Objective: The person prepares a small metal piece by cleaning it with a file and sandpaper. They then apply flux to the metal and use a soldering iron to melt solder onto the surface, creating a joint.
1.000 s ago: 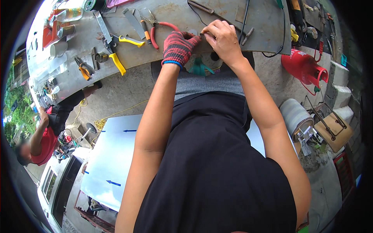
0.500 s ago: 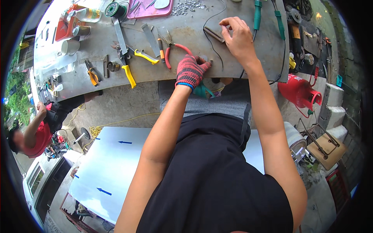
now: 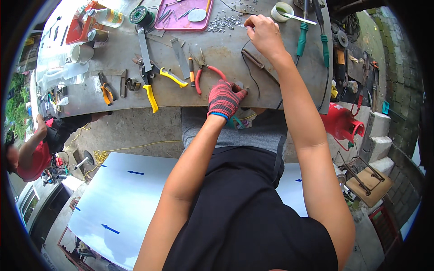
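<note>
My left hand [image 3: 226, 98], in a red and black striped glove with a blue cuff, rests at the table's near edge. Its fingers are closed, and what they hold is hidden. A small grey round piece [image 3: 239, 84] shows beside its fingertips. Bare, my right hand [image 3: 266, 37] hovers over the table with its fingers bent and thumb slightly apart; nothing shows in it. Close to it are a pile of small metal pieces [image 3: 224, 23] and a white cup [image 3: 279, 10] with green contents. Red-handled pliers [image 3: 201, 67] lie just beyond my left hand.
Yellow-handled snips [image 3: 149, 90], orange-handled pliers [image 3: 107, 92] and a pink tray [image 3: 176, 22] sit on the metal table. Green-handled tools [image 3: 302, 40] with cables lie at right. A red gas cylinder [image 3: 341, 121] stands by the table. At left, another person [image 3: 36, 153] wears red.
My right hand has moved farther from me and left, toward the metal pieces. My left hand stays at the table edge. The view has shifted, bringing the white cup into fuller sight.
</note>
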The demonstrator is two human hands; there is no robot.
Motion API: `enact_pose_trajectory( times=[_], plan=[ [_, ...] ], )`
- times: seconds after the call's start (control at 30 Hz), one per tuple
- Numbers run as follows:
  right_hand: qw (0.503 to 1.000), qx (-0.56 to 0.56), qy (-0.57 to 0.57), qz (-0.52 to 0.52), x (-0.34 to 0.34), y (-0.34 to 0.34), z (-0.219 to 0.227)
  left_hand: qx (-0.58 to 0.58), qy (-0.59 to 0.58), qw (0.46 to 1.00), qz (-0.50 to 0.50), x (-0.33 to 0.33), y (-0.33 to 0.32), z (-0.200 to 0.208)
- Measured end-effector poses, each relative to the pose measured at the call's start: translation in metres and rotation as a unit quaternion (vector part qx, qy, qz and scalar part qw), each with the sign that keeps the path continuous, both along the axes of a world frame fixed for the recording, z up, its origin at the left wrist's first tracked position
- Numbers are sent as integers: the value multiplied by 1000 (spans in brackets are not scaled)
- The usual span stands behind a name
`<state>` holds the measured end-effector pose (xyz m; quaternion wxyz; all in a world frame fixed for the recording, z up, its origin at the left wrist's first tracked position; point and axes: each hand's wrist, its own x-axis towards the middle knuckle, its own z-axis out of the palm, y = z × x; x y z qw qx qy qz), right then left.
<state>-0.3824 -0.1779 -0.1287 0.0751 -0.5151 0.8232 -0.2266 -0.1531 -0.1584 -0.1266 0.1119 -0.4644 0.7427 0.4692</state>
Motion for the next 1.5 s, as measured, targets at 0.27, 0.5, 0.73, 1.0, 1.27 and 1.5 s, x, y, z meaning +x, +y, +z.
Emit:
enact_pose_trajectory(
  times=[0.27,0.5,0.73,1.0,1.27,1.5],
  plan=[
    [998,43,12,45,-1,-23,-13,8,-13,1000,0,-2,-1,1],
    [997,61,21,45,1,-31,-23,-4,-21,1000,-9,0,0,-5],
    [998,38,-28,34,-5,-28,-26,16,-15,1000,-2,-1,-2,-4],
    [998,38,5,44,-5,-52,-21,14,-9,1000,3,0,-1,-4],
    [995,69,13,72,6,-82,-24,6,-5,1000,5,-1,-1,0],
    [989,118,26,82,10,-90,-18,12,2,1000,21,1,0,-3]
  ],
)
